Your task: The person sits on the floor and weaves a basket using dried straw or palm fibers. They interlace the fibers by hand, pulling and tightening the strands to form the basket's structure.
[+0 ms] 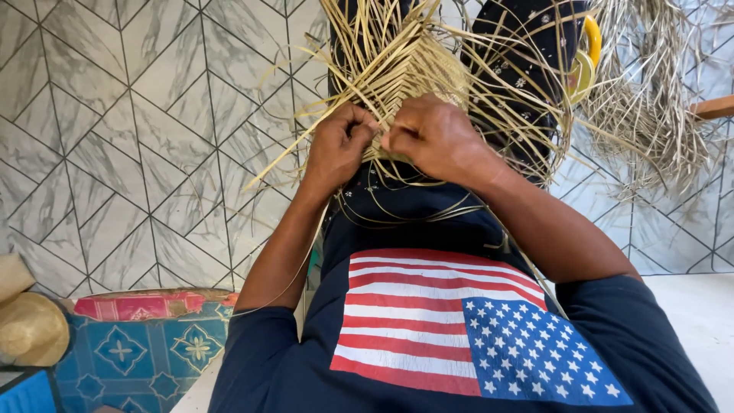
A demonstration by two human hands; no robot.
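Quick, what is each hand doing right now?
Left hand: closed, pinching straw strips at the edge of the weave.
Right hand: closed, gripping strips of the same weave.

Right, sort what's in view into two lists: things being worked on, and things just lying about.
In hand:
- woven straw panel, pinched at its lower edge by the left hand and right hand
- loose straw strips fanning out from it

Lying about:
- straw pile, on the right
- straw hat, lower left
- patterned cushion
- yellow object, kind unclear
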